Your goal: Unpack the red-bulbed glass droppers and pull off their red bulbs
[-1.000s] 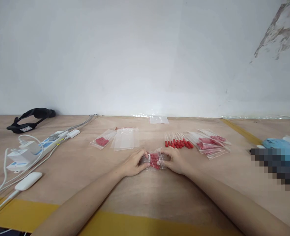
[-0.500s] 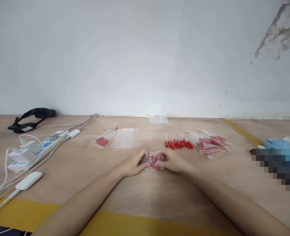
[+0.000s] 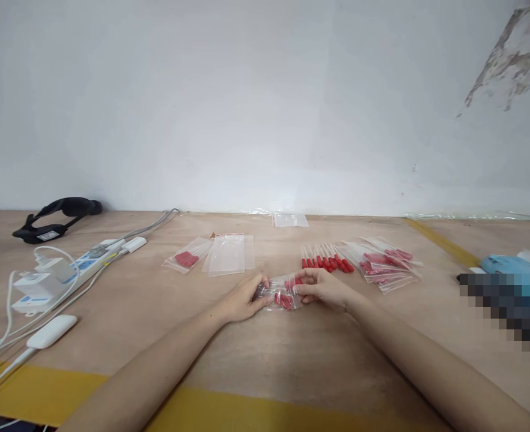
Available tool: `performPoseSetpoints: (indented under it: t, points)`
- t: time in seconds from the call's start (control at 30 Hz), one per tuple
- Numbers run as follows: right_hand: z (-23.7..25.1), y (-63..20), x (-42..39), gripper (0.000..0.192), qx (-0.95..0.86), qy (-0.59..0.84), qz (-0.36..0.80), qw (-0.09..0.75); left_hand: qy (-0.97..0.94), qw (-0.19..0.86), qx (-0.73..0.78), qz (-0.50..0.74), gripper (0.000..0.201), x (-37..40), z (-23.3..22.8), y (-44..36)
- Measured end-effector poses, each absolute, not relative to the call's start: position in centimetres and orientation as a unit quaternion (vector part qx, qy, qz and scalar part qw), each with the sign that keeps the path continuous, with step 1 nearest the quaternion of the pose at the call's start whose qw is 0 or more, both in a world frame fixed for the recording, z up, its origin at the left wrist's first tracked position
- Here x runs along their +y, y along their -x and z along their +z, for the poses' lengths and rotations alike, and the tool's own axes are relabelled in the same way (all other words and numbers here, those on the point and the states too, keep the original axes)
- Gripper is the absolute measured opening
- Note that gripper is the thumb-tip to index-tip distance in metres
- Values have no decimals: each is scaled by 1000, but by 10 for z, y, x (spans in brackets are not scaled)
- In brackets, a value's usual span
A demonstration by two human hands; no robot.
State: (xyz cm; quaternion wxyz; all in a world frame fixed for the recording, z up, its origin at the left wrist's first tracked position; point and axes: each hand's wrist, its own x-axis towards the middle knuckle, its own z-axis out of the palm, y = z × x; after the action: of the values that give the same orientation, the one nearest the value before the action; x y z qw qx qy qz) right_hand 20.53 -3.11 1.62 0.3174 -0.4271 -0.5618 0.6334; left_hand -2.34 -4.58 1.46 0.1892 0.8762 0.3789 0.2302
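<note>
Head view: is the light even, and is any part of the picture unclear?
Head view: soft, even light with weak shadows under both hands; the small bag they hold shows faint glare; a pixelated block hides the right edge; the table edge bends slightly.

A pixelated patch (image 3: 508, 309) hides something at the right edge.

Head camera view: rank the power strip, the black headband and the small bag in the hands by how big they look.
1. power strip
2. black headband
3. small bag, held by both hands

The headband lies farther back, so first and second are unsure.
</note>
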Motion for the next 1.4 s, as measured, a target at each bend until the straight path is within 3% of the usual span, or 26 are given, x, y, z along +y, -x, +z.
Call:
performPoseSetpoints:
  t: [0.13, 0.27, 0.43, 0.57, 0.67, 0.8, 1.0, 1.13, 1.4]
  points:
    - [17, -207, -29, 32, -493, 418, 680, 346, -874, 186, 385, 229, 17, -46, 15, 26]
    - [31, -232, -17, 25, -510, 460, 645, 336, -868, 186, 401, 228, 18, -45, 14, 33]
    - [58, -277, 0, 27, -588, 478, 507, 411, -865, 184, 404, 234, 20, -43, 13, 38]
    - [59, -268, 4, 30, -663, 475, 266, 514, -866, 180, 401, 238, 19, -42, 11, 37]
    - [44, -239, 7, 24, -760, 462, 73, 450, -866, 181, 402, 236, 20, -42, 11, 37]
    - [22, -209, 15, 31, -843, 444, -35, 301, -864, 184, 403, 239, 19, -43, 12, 37]
    - [9, -199, 17, 25, -872, 441, -102, 189, -865, 182, 405, 234, 19, -43, 13, 38]
    - [8, -198, 11, 25, -869, 450, -124, 164, -866, 183, 404, 232, 19, -42, 12, 38]
    - [29, -202, -8, 18, -829, 475, 3, 295, -864, 183, 405, 234, 21, -43, 12, 38]
